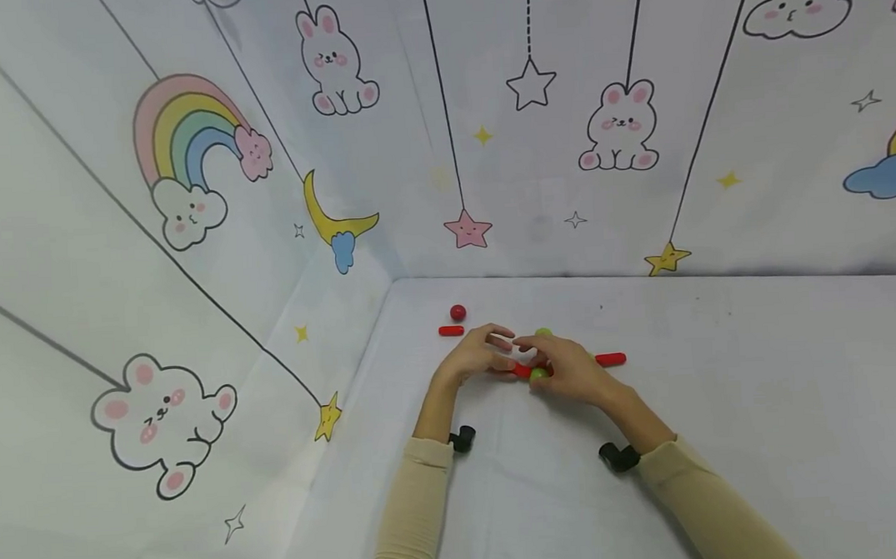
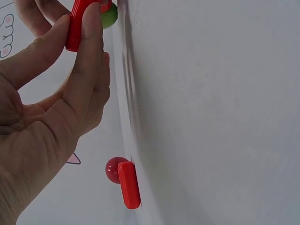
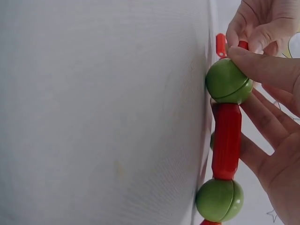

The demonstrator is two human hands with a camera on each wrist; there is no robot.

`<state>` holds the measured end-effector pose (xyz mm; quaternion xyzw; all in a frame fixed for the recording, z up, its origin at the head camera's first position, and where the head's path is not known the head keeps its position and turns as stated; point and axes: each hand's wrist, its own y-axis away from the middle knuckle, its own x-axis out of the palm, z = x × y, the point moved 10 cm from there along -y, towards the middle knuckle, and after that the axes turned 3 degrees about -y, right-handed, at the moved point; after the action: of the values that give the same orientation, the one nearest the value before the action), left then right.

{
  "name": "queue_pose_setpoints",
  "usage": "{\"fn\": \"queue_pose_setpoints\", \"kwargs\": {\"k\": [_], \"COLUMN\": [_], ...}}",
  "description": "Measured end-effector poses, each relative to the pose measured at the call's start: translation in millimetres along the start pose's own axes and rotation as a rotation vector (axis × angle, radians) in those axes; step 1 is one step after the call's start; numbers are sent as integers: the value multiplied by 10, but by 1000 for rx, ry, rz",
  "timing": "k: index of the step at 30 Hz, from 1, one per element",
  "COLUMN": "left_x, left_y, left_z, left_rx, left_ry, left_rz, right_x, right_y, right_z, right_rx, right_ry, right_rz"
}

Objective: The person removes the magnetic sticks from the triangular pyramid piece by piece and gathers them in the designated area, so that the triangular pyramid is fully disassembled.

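- Your left hand [image 1: 480,355] is pinching a red rod [image 2: 78,29] between thumb and fingertips.
- Your right hand [image 1: 574,372] is gripping a green ball [image 3: 228,83], near that rod.
- A second red rod [image 3: 227,143] is linking this ball to another green ball [image 3: 218,200].
- Beyond your left hand, a red ball [image 1: 458,312] is sitting beside a shorter-looking red piece [image 1: 451,331].

Head view's looking forward and down from farther back, taking in the left hand [image 1: 477,355], the right hand [image 1: 576,376] and the white table [image 1: 760,383]; both wrist views are peering in close, turned sideways along that table, sharing the left hand!
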<state>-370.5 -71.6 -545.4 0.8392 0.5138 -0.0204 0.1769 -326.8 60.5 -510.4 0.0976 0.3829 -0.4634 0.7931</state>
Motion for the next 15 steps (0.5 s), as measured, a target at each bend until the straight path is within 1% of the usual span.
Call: {"fn": "queue_pose_setpoints", "kwargs": {"k": [3, 5, 7, 10, 12, 15], "left_x": [-16, -78, -196, -459, -615, -780], "left_y": [-6, 0, 27, 97, 146, 200], "left_z": [-4, -10, -15, -13, 3, 47], "left_rx": [6, 19, 36, 64, 75, 60], "left_ry": [-19, -27, -32, -10, 16, 14], "left_rz": [7, -10, -50, -151, -202, -254], "right_x": [-11, -26, -47, -70, -78, -78], "right_y": [2, 6, 15, 26, 33, 36], "right_z": [-24, -45, -68, -98, -107, -114], "right_rx": [4, 15, 37, 77, 92, 92], "right_ry": [-11, -18, -30, -50, -55, -50], "right_rz": [1, 3, 4, 11, 17, 26]}}
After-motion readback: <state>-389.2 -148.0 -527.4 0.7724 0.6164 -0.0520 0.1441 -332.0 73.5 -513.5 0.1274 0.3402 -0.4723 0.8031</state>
